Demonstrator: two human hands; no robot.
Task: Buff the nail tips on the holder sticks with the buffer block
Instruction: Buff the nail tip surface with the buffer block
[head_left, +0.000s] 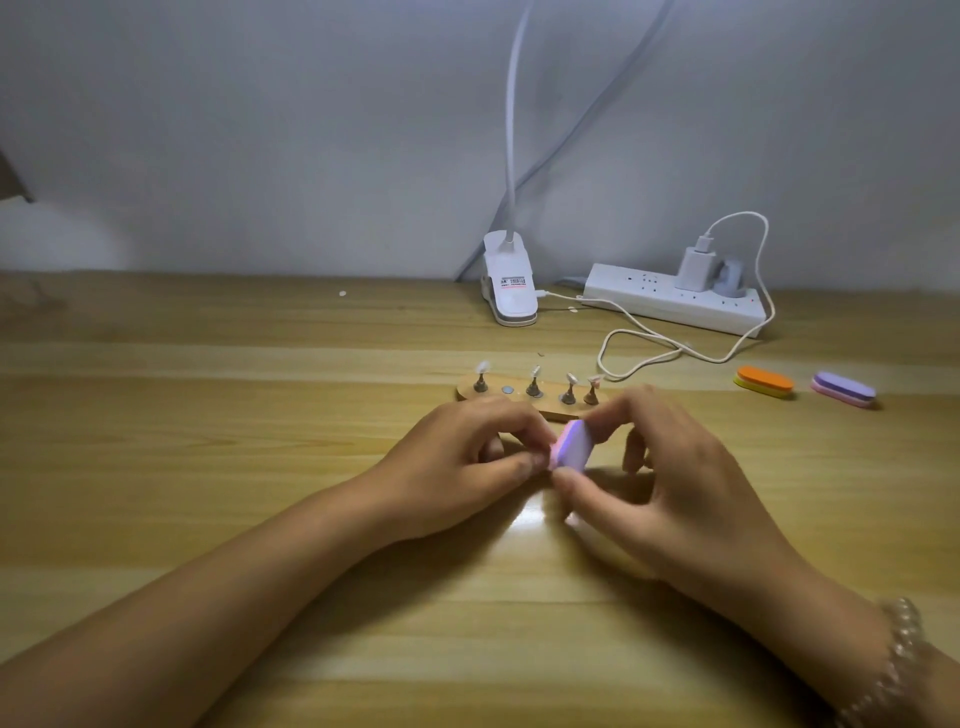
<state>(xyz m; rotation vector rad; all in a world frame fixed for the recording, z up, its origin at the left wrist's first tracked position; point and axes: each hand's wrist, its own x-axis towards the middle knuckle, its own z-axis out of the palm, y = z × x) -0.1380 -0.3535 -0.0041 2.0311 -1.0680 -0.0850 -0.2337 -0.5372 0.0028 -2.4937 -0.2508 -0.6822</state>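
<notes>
Lilac-and-pink foam buffer block (571, 446), mid-frame just in front of the oval wooden stand (467, 391) of nail-tip sticks (534, 384), is pinched by the right hand (670, 478) against the left hand (467, 452), whose curled fingers hide whatever they hold; short, light strokes with the left braced steady seem best.

The table (260, 467) is pale wood-grain with a smooth, glossy finish that mirrors light. The buffer block (571, 447) looks like matt foam, as do the orange block (764, 381) and the lilac block (842, 388). The holder sticks (534, 387) look like dull metal on a smooth wooden base (558, 414). The power strip (670, 306) and the lamp clip (511, 291) are smooth white plastic. The bracelet (904, 654) has glossy, translucent beads
</notes>
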